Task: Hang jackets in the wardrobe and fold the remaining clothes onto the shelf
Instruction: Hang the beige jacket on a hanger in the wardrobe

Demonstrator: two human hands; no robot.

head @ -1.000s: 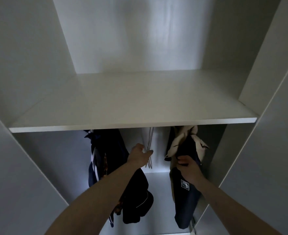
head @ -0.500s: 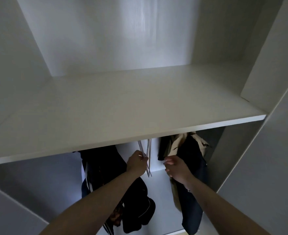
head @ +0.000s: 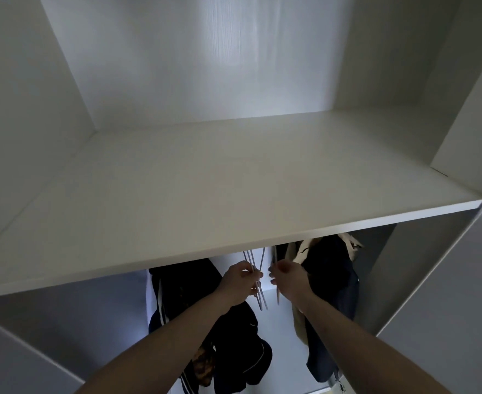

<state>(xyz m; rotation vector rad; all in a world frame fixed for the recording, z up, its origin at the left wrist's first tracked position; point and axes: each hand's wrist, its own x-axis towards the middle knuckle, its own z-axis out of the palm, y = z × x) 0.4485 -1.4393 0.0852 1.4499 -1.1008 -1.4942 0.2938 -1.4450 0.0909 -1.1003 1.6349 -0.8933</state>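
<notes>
While shelf hides the rail, left hand grips hangers, right hand pinches one, jackets flanking.

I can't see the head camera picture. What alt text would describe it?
Two bare hands reach under a white wardrobe shelf: the left hand grips thin empty hangers, the right hand holds another beside them. Dark jackets hang on both sides.

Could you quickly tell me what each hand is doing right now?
Left hand: gripping empty wire hangers.
Right hand: pinching another hanger.
</notes>
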